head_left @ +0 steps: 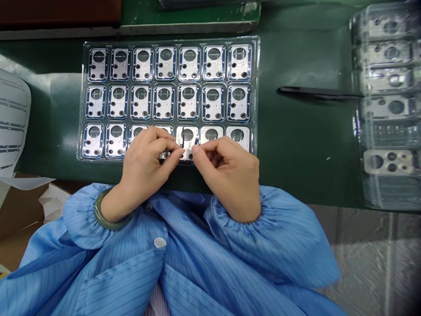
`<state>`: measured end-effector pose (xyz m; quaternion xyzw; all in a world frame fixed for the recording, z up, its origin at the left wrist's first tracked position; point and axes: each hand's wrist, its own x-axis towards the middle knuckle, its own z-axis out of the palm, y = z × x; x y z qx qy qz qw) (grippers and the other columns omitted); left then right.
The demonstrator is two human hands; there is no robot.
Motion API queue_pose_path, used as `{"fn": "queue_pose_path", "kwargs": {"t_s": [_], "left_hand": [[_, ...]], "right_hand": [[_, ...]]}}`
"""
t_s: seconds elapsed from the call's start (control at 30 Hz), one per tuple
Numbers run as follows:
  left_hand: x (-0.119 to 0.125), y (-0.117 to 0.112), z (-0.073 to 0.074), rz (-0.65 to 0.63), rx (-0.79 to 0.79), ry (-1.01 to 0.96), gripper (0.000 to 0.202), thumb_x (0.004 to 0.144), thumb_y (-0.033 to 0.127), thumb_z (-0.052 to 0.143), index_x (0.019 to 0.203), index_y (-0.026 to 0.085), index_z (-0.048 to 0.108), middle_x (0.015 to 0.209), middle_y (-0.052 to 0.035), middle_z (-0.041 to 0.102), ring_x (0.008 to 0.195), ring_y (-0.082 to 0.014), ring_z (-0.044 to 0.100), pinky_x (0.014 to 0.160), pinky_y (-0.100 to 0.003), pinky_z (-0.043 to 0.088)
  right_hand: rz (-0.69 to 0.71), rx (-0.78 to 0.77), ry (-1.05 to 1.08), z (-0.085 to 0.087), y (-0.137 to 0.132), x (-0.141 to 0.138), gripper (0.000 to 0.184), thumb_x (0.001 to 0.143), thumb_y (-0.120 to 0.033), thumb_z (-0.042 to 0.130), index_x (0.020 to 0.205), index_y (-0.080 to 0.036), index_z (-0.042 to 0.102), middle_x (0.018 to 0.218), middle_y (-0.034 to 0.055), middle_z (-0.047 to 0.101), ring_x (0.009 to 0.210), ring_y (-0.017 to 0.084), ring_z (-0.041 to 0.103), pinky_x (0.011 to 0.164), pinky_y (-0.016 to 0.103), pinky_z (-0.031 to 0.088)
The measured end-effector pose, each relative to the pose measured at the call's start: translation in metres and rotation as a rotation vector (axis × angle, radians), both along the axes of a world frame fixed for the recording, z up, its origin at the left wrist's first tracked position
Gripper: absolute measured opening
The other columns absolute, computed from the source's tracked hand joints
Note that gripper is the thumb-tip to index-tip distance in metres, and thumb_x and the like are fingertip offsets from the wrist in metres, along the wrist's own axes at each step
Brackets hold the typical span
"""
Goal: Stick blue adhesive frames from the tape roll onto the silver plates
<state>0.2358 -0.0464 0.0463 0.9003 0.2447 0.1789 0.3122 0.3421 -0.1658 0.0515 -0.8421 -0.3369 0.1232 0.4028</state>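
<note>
A clear plastic tray (pixel 258 101) holds rows of silver metal plates, each with one large round hole and smaller holes; many have a blue border. Both hands work over its front row, at one metal plate (pixel 188 145). My left hand (pixel 148 160) is closed, thumb and forefinger pinched at the plate's left side. A thin black strip (pixel 183 137) rises from those fingertips across the plate. My right hand (pixel 230 173) is also pinched, its fingertips at the plate's right edge; whatever lies between them is too small to make out. The hands partly cover neighbouring plates.
Black tweezers (pixel 315 92) lie on the green table mat (pixel 305 149), right of the tray. Another clear tray (pixel 391 193) with metal plates stands at the far right. A white sheet with dark thin strips (pixel 13 118) is at the left. A green board (pixel 197 19) lies behind.
</note>
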Motion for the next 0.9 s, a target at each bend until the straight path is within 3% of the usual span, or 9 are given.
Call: {"fn": "queue_pose_path", "kwargs": {"t_s": [0.37,0.6,0.9], "left_hand": [[-0.001,0.002,0.000,-0.031,0.008,0.005,0.005,0.083,0.024,0.064,0.080,0.021,0.065,0.092,-0.0030,0.064,0.088,-0.0175,0.061,0.076,-0.033,0.049],[-0.002,0.003,0.000,-0.044,0.008,0.005,0.003,0.083,0.022,0.063,0.081,0.021,0.064,0.092,-0.0027,0.064,0.088,-0.0173,0.061,0.077,-0.033,0.049],[-0.003,0.005,-0.002,-0.065,0.011,0.002,0.003,0.084,0.022,0.062,0.083,0.021,0.065,0.092,-0.0030,0.064,0.089,-0.0177,0.060,0.077,-0.033,0.048]], "right_hand": [[0.055,-0.038,0.013,0.005,-0.003,0.002,0.019,0.084,-0.028,0.061,0.067,-0.021,0.061,0.064,-0.0013,0.060,0.057,0.012,0.054,0.056,0.028,0.041],[0.161,-0.075,-0.039,0.011,-0.008,0.007,0.012,0.086,-0.027,0.060,0.076,-0.022,0.065,0.070,0.0002,0.063,0.062,0.014,0.057,0.056,0.029,0.042],[0.194,-0.095,-0.036,0.006,-0.010,0.013,0.006,0.083,-0.021,0.062,0.078,-0.022,0.064,0.072,-0.0002,0.062,0.060,0.013,0.054,0.055,0.028,0.041]]}}
